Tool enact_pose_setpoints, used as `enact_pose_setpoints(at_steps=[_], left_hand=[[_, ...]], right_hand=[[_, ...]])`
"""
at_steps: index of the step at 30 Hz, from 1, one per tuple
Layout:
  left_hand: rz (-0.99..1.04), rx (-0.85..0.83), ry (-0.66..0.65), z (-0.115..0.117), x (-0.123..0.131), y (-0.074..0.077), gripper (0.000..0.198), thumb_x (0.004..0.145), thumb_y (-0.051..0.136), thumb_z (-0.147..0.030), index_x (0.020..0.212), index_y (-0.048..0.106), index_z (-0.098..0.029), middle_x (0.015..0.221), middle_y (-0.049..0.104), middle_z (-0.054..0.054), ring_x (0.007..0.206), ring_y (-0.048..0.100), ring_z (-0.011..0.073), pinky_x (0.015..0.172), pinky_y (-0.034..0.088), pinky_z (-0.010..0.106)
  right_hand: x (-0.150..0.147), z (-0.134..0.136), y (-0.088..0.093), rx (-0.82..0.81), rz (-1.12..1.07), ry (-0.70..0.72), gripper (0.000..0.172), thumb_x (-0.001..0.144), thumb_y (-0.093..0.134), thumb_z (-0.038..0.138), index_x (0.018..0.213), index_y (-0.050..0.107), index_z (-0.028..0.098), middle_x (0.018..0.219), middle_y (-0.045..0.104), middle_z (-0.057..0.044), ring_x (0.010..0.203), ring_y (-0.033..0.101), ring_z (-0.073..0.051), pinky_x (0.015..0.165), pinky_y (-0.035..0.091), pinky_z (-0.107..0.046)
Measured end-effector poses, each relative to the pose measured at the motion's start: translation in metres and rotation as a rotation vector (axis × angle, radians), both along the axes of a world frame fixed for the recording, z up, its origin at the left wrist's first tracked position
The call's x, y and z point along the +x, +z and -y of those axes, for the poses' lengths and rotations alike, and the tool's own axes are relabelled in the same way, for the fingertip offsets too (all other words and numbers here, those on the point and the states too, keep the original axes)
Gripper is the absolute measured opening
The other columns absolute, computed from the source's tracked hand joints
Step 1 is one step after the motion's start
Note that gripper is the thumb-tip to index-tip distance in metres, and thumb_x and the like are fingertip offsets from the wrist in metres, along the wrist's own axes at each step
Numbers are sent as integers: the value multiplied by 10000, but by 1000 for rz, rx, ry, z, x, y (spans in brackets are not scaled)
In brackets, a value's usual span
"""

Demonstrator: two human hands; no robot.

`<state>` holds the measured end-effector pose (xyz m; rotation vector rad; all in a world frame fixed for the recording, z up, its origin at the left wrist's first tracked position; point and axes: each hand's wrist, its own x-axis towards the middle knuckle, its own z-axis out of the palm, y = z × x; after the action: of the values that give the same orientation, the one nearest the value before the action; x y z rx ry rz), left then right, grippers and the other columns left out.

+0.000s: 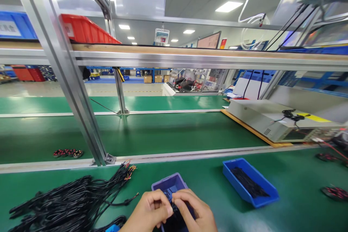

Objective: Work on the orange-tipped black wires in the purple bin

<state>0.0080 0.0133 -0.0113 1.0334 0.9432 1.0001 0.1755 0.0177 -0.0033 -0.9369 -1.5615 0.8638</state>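
Both hands meet at the bottom middle, above a purple-blue bin (174,178). My left hand (153,208) is closed in a pinch, thumb against the curled fingers. Close beside it, my right hand (194,208) also pinches, its fingertips nearly touching the left ones. Something small and dark shows between the fingertips, too hidden to name. Dark pieces lie in the bin below, partly covered by the hands. To the left is a pile of black cables (67,203) with red, yellow and orange wire ends.
A blue bin (251,181) with thin black pieces stands to the right. A grey metal instrument (272,119) sits on a wooden board at the right. An aluminium post (65,65) rises at the left, with a shelf crossing above. Small round red-and-black parts (67,153) lie farther back.
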Motion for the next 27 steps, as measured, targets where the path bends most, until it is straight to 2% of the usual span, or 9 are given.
enact_pose_setpoints(at_steps=[3, 8, 11, 15, 18, 21, 24, 25, 27], left_hand=[[5, 0, 1, -1, -1, 0, 426, 678, 813, -538, 662, 614, -161, 552, 528, -40, 490, 472, 90, 439, 319, 189], [100, -24, 39, 0, -3, 3, 303, 691, 798, -363, 838, 614, -173, 655, 572, -36, 575, 539, 104, 485, 352, 180], [131, -4, 40, 2, -4, 3, 301, 682, 786, -289, 857, 562, -191, 698, 575, -37, 599, 562, 108, 508, 371, 184], [77, 50, 31, 4, -1, 1, 312, 746, 764, -335, 882, 519, -196, 699, 553, -37, 625, 558, 118, 540, 392, 201], [11, 83, 8, 8, 1, 10, 310, 803, 720, -381, 912, 492, -200, 727, 534, -36, 650, 550, 127, 585, 421, 226], [-223, 183, -34, 17, -9, 35, 254, 870, 639, -380, 995, 501, -207, 836, 583, 3, 791, 592, 172, 742, 469, 293], [-685, 423, -51, 27, -34, 49, 328, 840, 690, -353, 1114, 555, -233, 1113, 620, 60, 1062, 562, 232, 958, 410, 347], [-823, 503, -66, 30, -43, 44, 384, 792, 743, -354, 1118, 573, -239, 1151, 620, 64, 1077, 555, 246, 959, 408, 342], [-1041, 642, -96, 35, -56, 15, 427, 697, 813, -323, 1057, 608, -219, 1085, 652, 63, 971, 583, 252, 869, 445, 322]], right_hand=[[2, -1, 1, 3, 41, 72, 267, 933, 588, 416, 879, 765, 223, 781, 731, -54, 712, 684, -186, 745, 556, -259], [6, -5, 3, 7, 125, 98, 144, 855, 598, 263, 767, 696, 207, 768, 692, -34, 627, 626, -152, 607, 516, -226], [6, -6, 3, 0, 145, 137, 134, 830, 573, 205, 745, 676, 204, 735, 678, -22, 603, 609, -145, 581, 496, -222], [6, -2, 9, 7, 209, 188, 135, 836, 574, 171, 780, 692, 204, 747, 698, -25, 661, 638, -159, 609, 507, -226], [7, 2, 20, 12, 265, 216, 107, 840, 633, 165, 870, 720, 220, 818, 724, -24, 729, 661, -172, 664, 528, -239], [10, 3, 32, 84, 317, 224, 132, 877, 630, 174, 798, 717, 234, 785, 732, -18, 763, 677, -186, 692, 535, -254], [16, 4, 36, 145, 399, 242, 173, 839, 623, 111, 742, 688, 239, 748, 728, -2, 744, 684, -185, 717, 539, -267], [19, 5, 34, 166, 435, 253, 181, 807, 629, 83, 738, 682, 241, 736, 726, 5, 732, 684, -183, 733, 541, -272], [23, 10, 27, 222, 489, 312, 188, 779, 646, 67, 750, 683, 248, 727, 728, 14, 714, 681, -181, 737, 543, -274]])
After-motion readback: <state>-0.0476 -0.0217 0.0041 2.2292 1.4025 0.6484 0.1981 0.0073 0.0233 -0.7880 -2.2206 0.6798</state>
